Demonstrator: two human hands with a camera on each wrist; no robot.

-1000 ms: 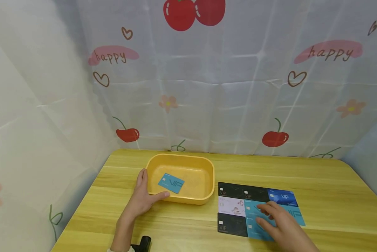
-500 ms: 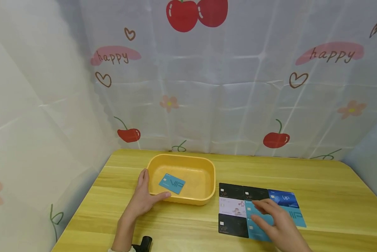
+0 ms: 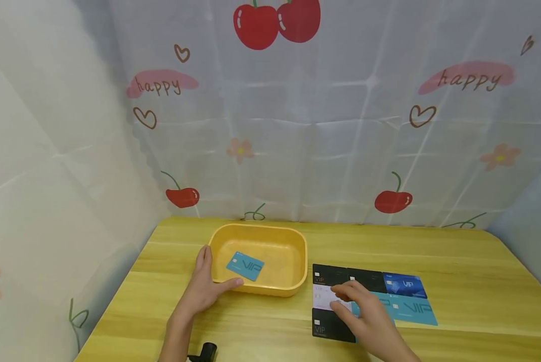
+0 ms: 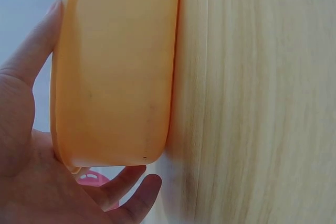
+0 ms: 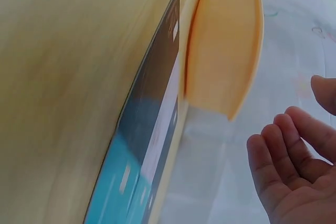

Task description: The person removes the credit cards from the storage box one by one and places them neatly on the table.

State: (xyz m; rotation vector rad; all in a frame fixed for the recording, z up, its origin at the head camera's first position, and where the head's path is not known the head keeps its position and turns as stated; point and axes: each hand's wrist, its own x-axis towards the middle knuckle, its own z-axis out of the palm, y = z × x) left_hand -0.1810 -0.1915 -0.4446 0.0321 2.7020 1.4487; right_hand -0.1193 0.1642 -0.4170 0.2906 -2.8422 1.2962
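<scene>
At the left, my left hand [image 3: 202, 289] holds the near-left corner of a yellow plastic basin [image 3: 275, 290]. Its thumb lies along the front rim and its fingers are at the end wall, as the left wrist view shows. One teal VIP card [image 3: 245, 266] lies inside the basin. My right hand [image 3: 370, 319] hovers over several VIP cards laid edge to edge on the table, its fingers loosely bent with nothing between thumb and fingertips. Those cards include a black card [image 3: 331, 324], a pale pink card [image 3: 321, 297], a blue card [image 3: 405, 285] and a teal card [image 3: 415, 309]. My right hand partly covers the middle ones.
The wood-grain table [image 3: 252, 327] ends at a white patterned curtain [image 3: 316, 151] at the back, with more curtain at both sides. A black device [image 3: 207, 352] is by my left wrist. Table surface separates the basin from the cards.
My right hand has moved left across the cards, from the teal ones toward the pale pink one. My left hand and the basin stay in place.
</scene>
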